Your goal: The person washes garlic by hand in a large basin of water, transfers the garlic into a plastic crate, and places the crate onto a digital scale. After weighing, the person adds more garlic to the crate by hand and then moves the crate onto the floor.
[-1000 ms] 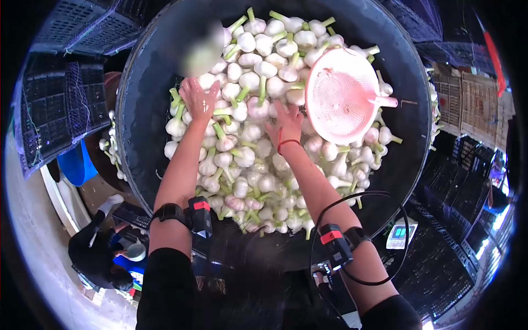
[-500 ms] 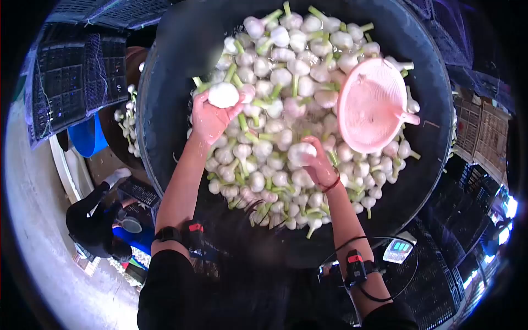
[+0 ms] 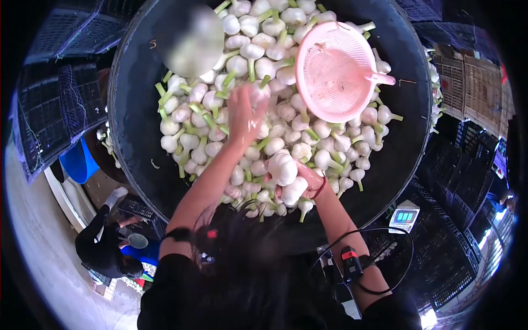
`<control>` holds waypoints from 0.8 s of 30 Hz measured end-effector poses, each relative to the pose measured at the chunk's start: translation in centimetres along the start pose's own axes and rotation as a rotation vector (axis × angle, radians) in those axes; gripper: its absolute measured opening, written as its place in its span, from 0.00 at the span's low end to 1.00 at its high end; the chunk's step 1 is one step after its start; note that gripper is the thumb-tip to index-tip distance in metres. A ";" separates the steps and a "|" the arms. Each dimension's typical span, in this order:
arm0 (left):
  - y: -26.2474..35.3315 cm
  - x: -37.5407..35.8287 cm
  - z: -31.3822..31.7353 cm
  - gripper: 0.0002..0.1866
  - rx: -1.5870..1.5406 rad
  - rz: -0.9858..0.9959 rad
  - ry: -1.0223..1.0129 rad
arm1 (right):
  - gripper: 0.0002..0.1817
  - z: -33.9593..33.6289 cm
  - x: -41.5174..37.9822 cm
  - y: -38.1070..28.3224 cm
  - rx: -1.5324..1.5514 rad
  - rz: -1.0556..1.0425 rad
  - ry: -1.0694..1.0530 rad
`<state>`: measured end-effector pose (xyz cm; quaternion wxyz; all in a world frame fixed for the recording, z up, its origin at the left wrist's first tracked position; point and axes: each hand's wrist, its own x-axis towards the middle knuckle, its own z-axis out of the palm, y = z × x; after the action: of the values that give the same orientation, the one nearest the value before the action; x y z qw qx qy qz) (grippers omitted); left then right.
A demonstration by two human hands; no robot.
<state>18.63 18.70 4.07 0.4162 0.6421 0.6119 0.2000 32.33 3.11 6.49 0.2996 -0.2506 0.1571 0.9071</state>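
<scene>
In the head view, my right hand [image 3: 308, 180] is closed around two white garlic bulbs, one large bulb [image 3: 282, 168] above a second bulb [image 3: 294, 190]. My left hand [image 3: 245, 116], smeared by motion, reaches down among the heap of garlic [image 3: 190, 142]. Its fingers are on either side of a pinkish garlic bulb [image 3: 259, 93] with a short green stem; whether they grip it I cannot tell. All this garlic lies in a large dark round tub [image 3: 130, 118]. A pink plastic strainer [image 3: 336, 71] rests on the heap to the right of my left hand.
A blurred round patch [image 3: 192, 47] covers part of the tub's upper left. Dark crates [image 3: 434, 247] and a scale [image 3: 404, 217] with a lit display stand at lower right. Another person [image 3: 102, 242] works at lower left, near a blue tub [image 3: 80, 162].
The white bulb from my left hand now sits in my right hand with the other bulb. My left hand has moved right onto the heap, and the view has shifted.
</scene>
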 end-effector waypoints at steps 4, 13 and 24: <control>-2.0 2.8 3.9 0.19 0.496 0.121 0.182 | 0.30 -1.0 -1.3 -0.5 0.067 -0.113 0.026; -1.8 8.2 6.4 0.26 0.467 0.179 -0.232 | 0.32 -3.3 -5.5 1.2 0.679 -0.308 -0.307; -3.1 -9.0 0.3 0.23 -1.310 -0.989 -0.722 | 0.32 -3.1 -14.0 8.6 0.561 -0.467 -0.296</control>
<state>15.36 9.73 3.74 0.9050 -0.0374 0.4135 0.0930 37.82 -11.39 12.76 0.5743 -0.0546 0.2929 0.7625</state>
